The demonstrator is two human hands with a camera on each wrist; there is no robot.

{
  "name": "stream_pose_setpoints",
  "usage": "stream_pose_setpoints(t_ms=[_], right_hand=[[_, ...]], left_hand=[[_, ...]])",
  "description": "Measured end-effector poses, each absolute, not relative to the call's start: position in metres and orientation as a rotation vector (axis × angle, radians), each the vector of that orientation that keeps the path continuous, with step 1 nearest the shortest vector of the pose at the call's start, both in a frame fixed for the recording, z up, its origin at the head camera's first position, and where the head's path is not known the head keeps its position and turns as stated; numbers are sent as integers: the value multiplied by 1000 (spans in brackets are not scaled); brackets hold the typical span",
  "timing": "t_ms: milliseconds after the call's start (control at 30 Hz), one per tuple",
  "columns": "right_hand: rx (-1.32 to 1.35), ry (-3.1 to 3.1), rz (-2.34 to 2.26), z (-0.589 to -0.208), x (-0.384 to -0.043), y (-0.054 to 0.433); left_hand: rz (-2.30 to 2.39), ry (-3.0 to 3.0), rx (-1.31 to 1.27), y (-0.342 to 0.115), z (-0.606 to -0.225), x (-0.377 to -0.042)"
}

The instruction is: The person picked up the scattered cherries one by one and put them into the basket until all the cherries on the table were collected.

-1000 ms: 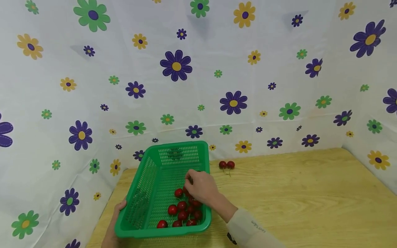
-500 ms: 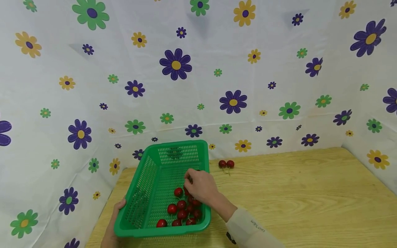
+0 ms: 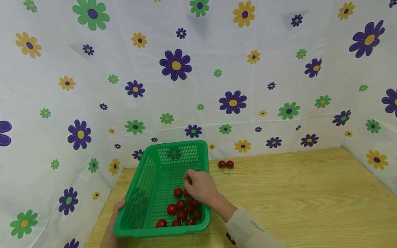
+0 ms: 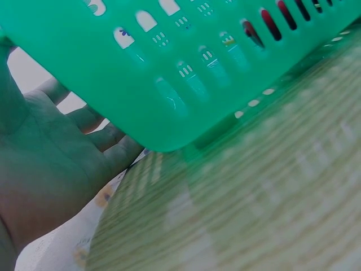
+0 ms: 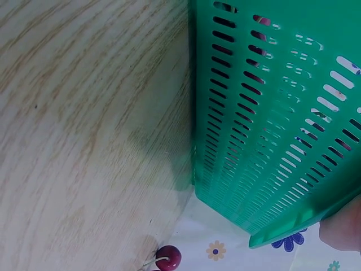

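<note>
A green plastic basket point(image 3: 136, 230) stands on the table, with several red cherries point(image 3: 181, 214) gathered in its near right part. My left hand point(image 3: 115, 220) lies along the basket's left side near the front corner; in the left wrist view its fingers point(image 4: 84, 118) reach nearly straight past the basket's outer wall. My right hand point(image 3: 201, 186) reaches over the right rim into the basket, its fingers curled down at the cherries. It seems to pinch a cherry, mostly hidden under the fingers. The right wrist view shows only a bit of that hand point(image 5: 343, 226) at the rim.
Two cherries point(image 3: 225, 164) with stems lie on the wooden table point(image 3: 294, 193), behind and right of the basket. A white cloth point(image 3: 211, 89) printed with flowers hangs around the table's back and sides. Something small and dark point(image 3: 230, 238) shows beside the right sleeve point(image 3: 248, 229).
Both hands and the basket stay nearly in place. Under my right hand, a cherry shows a little more clearly now; the view has shifted very slightly.
</note>
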State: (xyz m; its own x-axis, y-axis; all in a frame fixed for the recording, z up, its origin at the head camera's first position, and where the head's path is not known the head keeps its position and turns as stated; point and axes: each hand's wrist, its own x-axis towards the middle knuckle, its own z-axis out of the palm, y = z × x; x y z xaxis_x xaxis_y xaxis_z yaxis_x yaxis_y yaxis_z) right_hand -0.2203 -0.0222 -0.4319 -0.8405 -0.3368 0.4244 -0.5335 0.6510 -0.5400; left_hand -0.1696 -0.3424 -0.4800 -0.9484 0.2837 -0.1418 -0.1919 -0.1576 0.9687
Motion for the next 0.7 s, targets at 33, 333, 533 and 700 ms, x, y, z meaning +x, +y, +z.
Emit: stream_pose_setpoints(t_ms=[33, 333, 533, 700], right_hand=[[700, -2586, 981, -432, -220, -22], [716, -2588, 975, -433, -220, -22], [711, -2592, 977, -433, -219, -22], [702, -2602, 983, -431, -219, -22]], left_hand=[[2177, 1794, 105, -343, -480, -169], [2161, 1764, 109, -344, -480, -170], [2178, 1816, 24, -341, -480, -170], [2171, 1842, 19, -341, -480, -169]])
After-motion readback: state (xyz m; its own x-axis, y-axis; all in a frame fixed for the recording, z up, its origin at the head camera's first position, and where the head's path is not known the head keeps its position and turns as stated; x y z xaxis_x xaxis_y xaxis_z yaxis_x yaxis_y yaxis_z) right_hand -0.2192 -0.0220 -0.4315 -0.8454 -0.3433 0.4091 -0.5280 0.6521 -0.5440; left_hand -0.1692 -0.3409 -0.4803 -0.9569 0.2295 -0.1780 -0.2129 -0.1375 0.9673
